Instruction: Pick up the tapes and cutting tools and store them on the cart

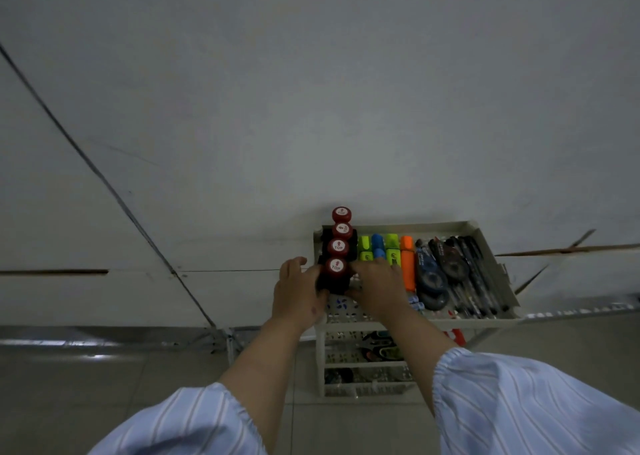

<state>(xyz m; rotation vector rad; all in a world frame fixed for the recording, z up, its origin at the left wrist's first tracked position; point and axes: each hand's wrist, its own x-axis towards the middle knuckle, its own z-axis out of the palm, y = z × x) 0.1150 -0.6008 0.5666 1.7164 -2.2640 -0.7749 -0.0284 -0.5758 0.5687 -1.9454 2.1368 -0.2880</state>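
A beige tiered cart [485,320] stands against the wall. At the left end of its top tray is a black rack of red-capped stamps [338,246] marked "TOP". My left hand [298,293] grips the rack's near left side. My right hand [375,286] grips its near right side and covers part of the tray. Beside them lie highlighters [407,264] in green, blue and orange, then dark blue and maroon correction tape dispensers [431,276] and black pens [479,274]. Scissors [379,345] with coloured handles lie on the tier below.
A grey wall [311,90] fills the upper view, with a dark cable [104,177] running diagonally down to the floor. Tiled floor [86,385] lies left of the cart. A red object [456,336] shows under the top tray's right side.
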